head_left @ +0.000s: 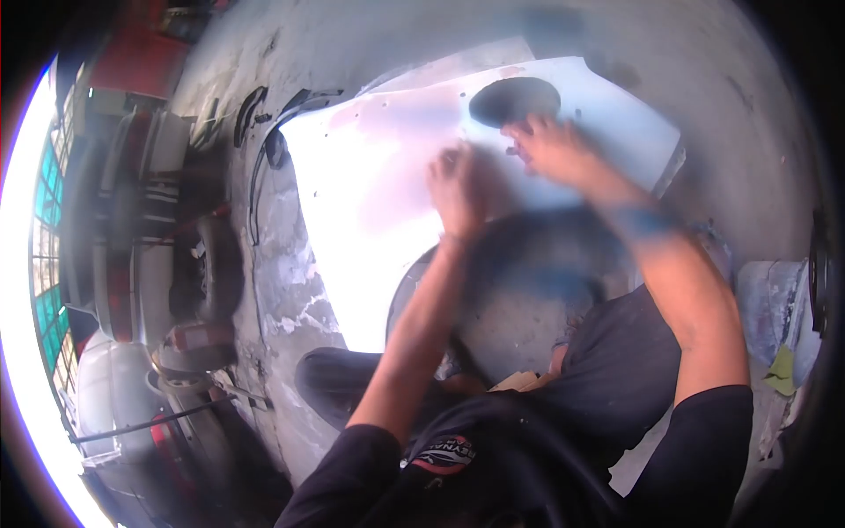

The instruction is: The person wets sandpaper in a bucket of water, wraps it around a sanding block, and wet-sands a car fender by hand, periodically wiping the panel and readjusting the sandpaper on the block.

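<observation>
A white curved car body panel (370, 176) with a wheel-arch cutout lies in front of me, its left side glaring with light. My left hand (458, 189) is over the middle of the panel, its fingers curled in; whatever they hold is hidden. My right hand (550, 150) is to the right, fingers bent and closed round something small and dark that blur keeps me from naming. Just beyond its fingertips is a dark oval (515, 101) on the panel; I cannot tell whether it is an opening or a flat disc.
Black curved trim pieces (273, 132) lie on the concrete floor (290, 273) beside the panel's left edge. Car bodies and parts (150, 282) stand along the left. A pale, plastic-looking container (766, 299) and a green cloth-like scrap (780, 371) are at the right.
</observation>
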Action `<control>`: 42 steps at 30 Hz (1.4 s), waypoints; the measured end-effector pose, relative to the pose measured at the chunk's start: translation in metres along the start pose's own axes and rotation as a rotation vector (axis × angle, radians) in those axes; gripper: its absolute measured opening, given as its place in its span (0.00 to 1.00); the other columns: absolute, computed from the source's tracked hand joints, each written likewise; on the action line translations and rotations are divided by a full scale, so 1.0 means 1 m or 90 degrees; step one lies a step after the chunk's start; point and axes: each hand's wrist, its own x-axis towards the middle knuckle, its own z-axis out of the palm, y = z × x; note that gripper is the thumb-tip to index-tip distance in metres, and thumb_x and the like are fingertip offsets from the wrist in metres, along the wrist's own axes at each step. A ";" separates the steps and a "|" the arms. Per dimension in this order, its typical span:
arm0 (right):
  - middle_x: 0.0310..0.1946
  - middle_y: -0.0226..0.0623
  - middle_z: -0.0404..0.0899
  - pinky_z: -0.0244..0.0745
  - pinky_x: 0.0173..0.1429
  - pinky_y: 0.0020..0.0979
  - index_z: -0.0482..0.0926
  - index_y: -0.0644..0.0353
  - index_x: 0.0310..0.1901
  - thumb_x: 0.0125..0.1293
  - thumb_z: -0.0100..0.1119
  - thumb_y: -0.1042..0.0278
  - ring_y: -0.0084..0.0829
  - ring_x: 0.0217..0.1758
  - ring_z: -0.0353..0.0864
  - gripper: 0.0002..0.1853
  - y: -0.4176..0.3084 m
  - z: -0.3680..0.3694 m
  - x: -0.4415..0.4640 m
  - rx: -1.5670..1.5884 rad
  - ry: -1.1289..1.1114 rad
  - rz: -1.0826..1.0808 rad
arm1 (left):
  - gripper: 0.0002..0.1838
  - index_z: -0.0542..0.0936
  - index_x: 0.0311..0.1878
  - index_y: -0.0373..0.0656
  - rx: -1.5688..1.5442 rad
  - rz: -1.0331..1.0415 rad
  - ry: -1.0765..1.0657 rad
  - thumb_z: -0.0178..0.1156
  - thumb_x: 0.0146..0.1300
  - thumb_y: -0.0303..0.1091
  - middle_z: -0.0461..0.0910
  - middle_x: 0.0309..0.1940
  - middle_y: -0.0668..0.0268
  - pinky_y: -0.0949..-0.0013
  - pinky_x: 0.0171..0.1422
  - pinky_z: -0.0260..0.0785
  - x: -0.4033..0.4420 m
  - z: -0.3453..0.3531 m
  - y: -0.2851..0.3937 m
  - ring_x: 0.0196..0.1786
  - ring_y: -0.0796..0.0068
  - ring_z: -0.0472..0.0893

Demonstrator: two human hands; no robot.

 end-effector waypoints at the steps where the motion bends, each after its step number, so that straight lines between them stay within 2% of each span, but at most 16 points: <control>1: 0.73 0.52 0.71 0.72 0.77 0.60 0.67 0.39 0.84 0.68 0.78 0.59 0.59 0.76 0.75 0.45 0.001 0.004 0.006 -0.025 0.015 -0.010 | 0.31 0.84 0.71 0.42 -0.005 0.024 0.014 0.65 0.61 0.24 0.81 0.60 0.50 0.43 0.71 0.70 -0.010 -0.007 0.012 0.61 0.41 0.79; 4: 0.74 0.53 0.71 0.71 0.77 0.61 0.69 0.40 0.81 0.69 0.77 0.60 0.60 0.76 0.75 0.41 0.001 0.008 0.014 -0.021 0.034 0.003 | 0.32 0.83 0.72 0.43 -0.024 -0.009 -0.010 0.63 0.62 0.23 0.81 0.59 0.51 0.42 0.72 0.69 0.010 0.003 0.004 0.61 0.42 0.79; 6: 0.74 0.54 0.70 0.71 0.77 0.61 0.70 0.41 0.80 0.69 0.77 0.62 0.61 0.76 0.74 0.39 -0.001 0.011 0.013 0.009 0.040 0.030 | 0.26 0.87 0.66 0.44 0.029 0.000 0.016 0.73 0.65 0.37 0.85 0.54 0.56 0.44 0.71 0.70 0.047 0.034 -0.028 0.62 0.48 0.80; 10: 0.72 0.57 0.71 0.77 0.74 0.57 0.70 0.43 0.79 0.69 0.77 0.63 0.65 0.71 0.78 0.39 0.008 0.004 0.025 0.045 0.075 -0.005 | 0.23 0.89 0.64 0.49 0.012 -0.041 0.005 0.73 0.67 0.40 0.84 0.54 0.55 0.42 0.69 0.71 0.043 0.025 -0.004 0.62 0.47 0.80; 12: 0.70 0.56 0.73 0.80 0.73 0.53 0.71 0.47 0.79 0.67 0.79 0.67 0.62 0.68 0.80 0.40 0.005 0.000 0.035 0.066 0.041 0.012 | 0.29 0.84 0.71 0.46 0.055 0.003 0.009 0.67 0.64 0.29 0.79 0.61 0.47 0.41 0.70 0.71 0.003 0.009 0.022 0.64 0.39 0.77; 19: 0.62 0.52 0.75 0.80 0.71 0.52 0.74 0.54 0.76 0.60 0.83 0.73 0.55 0.65 0.81 0.42 0.013 0.012 0.044 0.150 0.051 0.019 | 0.28 0.84 0.71 0.47 0.057 -0.042 -0.020 0.66 0.65 0.31 0.81 0.59 0.45 0.39 0.65 0.72 0.038 0.019 0.011 0.59 0.37 0.79; 24: 0.67 0.52 0.71 0.77 0.74 0.53 0.73 0.54 0.77 0.61 0.82 0.73 0.55 0.69 0.77 0.43 0.018 0.012 0.048 0.121 0.020 -0.041 | 0.31 0.83 0.72 0.43 0.015 -0.038 -0.009 0.64 0.64 0.26 0.79 0.62 0.45 0.41 0.70 0.71 -0.010 -0.007 0.031 0.63 0.38 0.77; 27: 0.62 0.51 0.74 0.79 0.72 0.52 0.76 0.57 0.71 0.63 0.81 0.75 0.55 0.66 0.80 0.36 0.012 0.008 0.040 0.154 0.058 -0.029 | 0.31 0.83 0.72 0.45 0.037 -0.065 -0.006 0.66 0.63 0.29 0.81 0.61 0.46 0.39 0.71 0.71 0.010 0.005 0.021 0.63 0.38 0.78; 28: 0.60 0.50 0.75 0.80 0.71 0.53 0.77 0.59 0.68 0.63 0.80 0.76 0.55 0.64 0.81 0.33 0.005 -0.005 0.035 0.198 0.047 0.018 | 0.26 0.86 0.68 0.52 0.052 -0.059 0.014 0.70 0.66 0.37 0.83 0.59 0.55 0.42 0.66 0.74 0.026 0.016 0.010 0.61 0.42 0.79; 32: 0.58 0.52 0.77 0.81 0.67 0.56 0.77 0.55 0.66 0.61 0.81 0.73 0.57 0.61 0.82 0.32 0.032 0.034 0.048 0.198 0.115 -0.043 | 0.21 0.86 0.63 0.52 0.039 -0.110 0.040 0.72 0.68 0.42 0.86 0.56 0.54 0.41 0.66 0.74 0.035 0.036 0.006 0.63 0.43 0.81; 33: 0.60 0.53 0.76 0.80 0.68 0.56 0.77 0.53 0.67 0.60 0.81 0.72 0.59 0.63 0.82 0.34 0.022 0.016 0.047 0.173 0.073 -0.034 | 0.30 0.81 0.76 0.52 0.052 -0.089 0.006 0.65 0.69 0.30 0.80 0.67 0.46 0.39 0.74 0.70 0.013 0.039 0.009 0.67 0.37 0.79; 35: 0.62 0.54 0.75 0.79 0.70 0.56 0.76 0.52 0.69 0.60 0.81 0.71 0.60 0.66 0.81 0.35 0.012 -0.004 0.043 0.161 0.040 -0.058 | 0.32 0.78 0.79 0.51 0.056 -0.018 0.000 0.63 0.70 0.29 0.77 0.69 0.45 0.41 0.76 0.70 -0.028 0.011 0.033 0.68 0.39 0.77; 37: 0.64 0.55 0.75 0.79 0.72 0.56 0.75 0.51 0.70 0.61 0.81 0.71 0.62 0.68 0.80 0.36 0.009 -0.006 0.041 0.145 -0.001 -0.059 | 0.30 0.78 0.76 0.50 0.040 -0.089 0.002 0.63 0.70 0.29 0.77 0.67 0.47 0.42 0.74 0.71 -0.048 -0.018 0.010 0.68 0.40 0.77; 39: 0.65 0.59 0.81 0.83 0.71 0.54 0.81 0.59 0.69 0.76 0.61 0.67 0.57 0.67 0.86 0.22 0.010 0.001 0.031 0.089 0.105 -0.035 | 0.25 0.80 0.72 0.47 0.047 -0.136 0.010 0.62 0.71 0.30 0.77 0.66 0.50 0.43 0.71 0.72 -0.064 -0.050 -0.033 0.68 0.43 0.76; 40: 0.65 0.59 0.81 0.83 0.71 0.54 0.81 0.59 0.69 0.76 0.61 0.67 0.57 0.67 0.86 0.22 0.012 0.007 0.030 0.093 0.101 -0.030 | 0.23 0.81 0.69 0.45 0.083 -0.129 0.023 0.63 0.71 0.30 0.77 0.65 0.51 0.44 0.69 0.72 -0.067 -0.067 -0.063 0.68 0.44 0.76; 42: 0.69 0.56 0.73 0.77 0.76 0.56 0.72 0.49 0.75 0.62 0.82 0.69 0.63 0.72 0.79 0.40 0.019 0.016 0.037 0.141 0.103 -0.046 | 0.17 0.82 0.63 0.43 0.289 -0.109 0.053 0.64 0.72 0.31 0.81 0.58 0.54 0.46 0.64 0.73 -0.067 -0.097 -0.099 0.63 0.50 0.79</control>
